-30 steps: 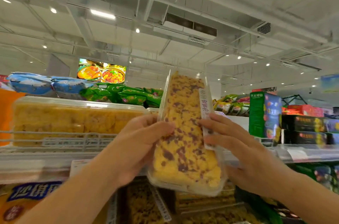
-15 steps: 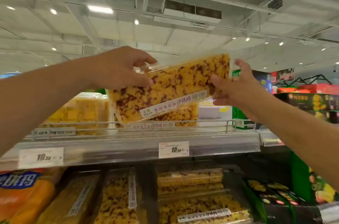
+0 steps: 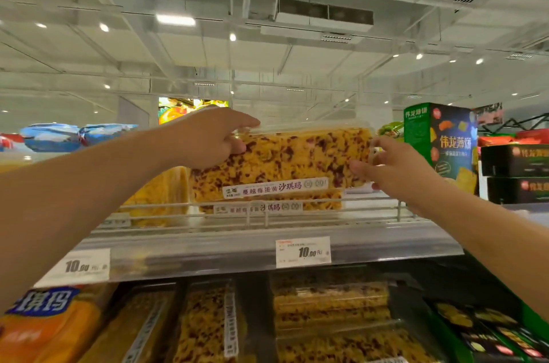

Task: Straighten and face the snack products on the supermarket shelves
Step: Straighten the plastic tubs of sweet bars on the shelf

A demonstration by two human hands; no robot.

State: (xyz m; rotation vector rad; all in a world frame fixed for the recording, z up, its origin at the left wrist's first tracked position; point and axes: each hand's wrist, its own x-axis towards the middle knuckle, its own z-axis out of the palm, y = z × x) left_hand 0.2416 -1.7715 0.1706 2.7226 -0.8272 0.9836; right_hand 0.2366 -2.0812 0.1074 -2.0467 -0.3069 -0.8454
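Ceiling lights [image 3: 175, 20], air-conditioning unit [image 3: 323, 13]

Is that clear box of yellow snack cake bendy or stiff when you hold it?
Probably stiff: the clear box stays straight with the left hand and right hand holding only its ends. The smooth plastic may be slippery. It likely sits flat without rolling.

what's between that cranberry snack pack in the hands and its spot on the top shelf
Nothing visible blocks it. The cranberry snack pack, gripped at its ends by the left hand and right hand, is already past the wire front rail, on or just above an identical pack.
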